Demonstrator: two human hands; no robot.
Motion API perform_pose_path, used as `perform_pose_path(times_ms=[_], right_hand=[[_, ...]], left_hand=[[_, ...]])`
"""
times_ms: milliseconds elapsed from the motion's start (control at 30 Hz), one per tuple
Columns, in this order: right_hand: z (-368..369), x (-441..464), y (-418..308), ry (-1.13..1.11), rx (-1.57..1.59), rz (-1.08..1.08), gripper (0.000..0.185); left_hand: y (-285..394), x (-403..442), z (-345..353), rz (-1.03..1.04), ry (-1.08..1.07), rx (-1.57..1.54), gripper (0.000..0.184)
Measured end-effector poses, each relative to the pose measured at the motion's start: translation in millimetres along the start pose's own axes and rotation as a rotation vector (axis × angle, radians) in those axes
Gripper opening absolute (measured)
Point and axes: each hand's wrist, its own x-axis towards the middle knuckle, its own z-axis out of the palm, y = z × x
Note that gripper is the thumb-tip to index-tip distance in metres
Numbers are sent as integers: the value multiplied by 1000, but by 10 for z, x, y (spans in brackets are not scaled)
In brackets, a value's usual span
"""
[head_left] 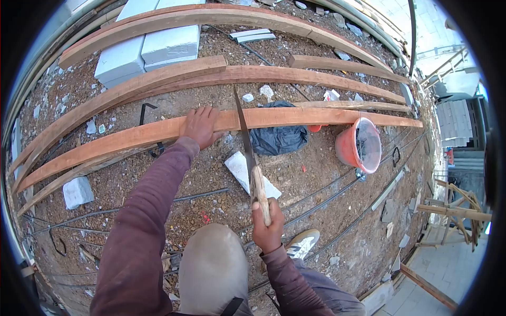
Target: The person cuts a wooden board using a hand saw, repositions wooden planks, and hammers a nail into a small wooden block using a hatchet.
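Head camera view: At far left, a white block (78, 193) sits on stony ground (126, 181), while larger white blocks (171, 45) lie farther back, crossed by a long timber (211, 18). My left grip (200, 126) is clamped over a long reddish board (287, 117), which stretches across the site in front of me. Just right of that grip, a handsaw (246, 131) crosses over the board, its blade pointing away from me; I cannot tell whether the teeth bite into the wood. A white slab (238, 168) lies on the ground partly behind the saw. My right grip (268, 226) is closed around the saw's wooden handle, nearer to my body and to the right of my knee (213, 258). Right of the blade, a dark plastic bag (279, 138) lies partly hidden by the board. My striped shoe (304, 244) is planted nearer to me. Farther right, a red bucket (346, 145) tilts just beside the board, its mouth facing right.
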Motion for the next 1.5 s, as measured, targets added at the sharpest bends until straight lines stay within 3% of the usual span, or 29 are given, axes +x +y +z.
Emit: perform_pose_path(times_ms=[100, 133, 267, 367, 467, 567, 667, 767, 867, 967, 1067, 1167, 1267, 1367, 1500], right_hand=[[209, 406, -149, 28, -63, -173, 26], [141, 269, -90, -20, -36, -38, 26], [-296, -684, 49, -21, -27, -30, 22], [-177, -490, 106, 0, -5, -4, 20], [147, 362, 77, -45, -35, -55, 18], [45, 176, -29, -32, 33, -18, 28], [-323, -611, -36, -17, 22, 62, 17], [-317, -631, 40, -28, -29, 59, 16], [74, 322, -34, -22, -116, -89, 21], [98, 310, -70, -41, -1, -29, 25], [-244, -525, 182, -9, -8, 36, 23], [-280, -713, 226, -19, 6, 37, 23], [58, 122, 87, -17, -36, -63, 24], [170, 394, 158, -35, 76, -41, 27], [-284, -623, 159, -33, -35, -8, 19]], left_hand=[[-32, 1, 29, 12, 6, 33, 75], [-40, 12, 8, 12, 4, 37, 75], [-20, 15, 27, 2, 9, 37, 75], [5, -22, 6, 2, 9, 37, 75], [22, -7, 10, 0, 13, 29, 75], [-3, -8, 3, 8, 21, 45, 74], [26, -22, 22, 10, 40, 47, 73], [-5, -27, 16, 4, 36, 31, 72], [8, 3, 42, 10, 48, 28, 71], [-31, 14, -15, 11, 12, 34, 70], [-7, 19, -39, -6, -34, -5, 69], [-54, 57, -49, -37, -71, -31, 74], [-65, 71, 25, -15, -44, -42, 75], [-96, 33, 22, -4, -44, -40, 75], [-18, 26, -60, -10, -57, -17, 74]])
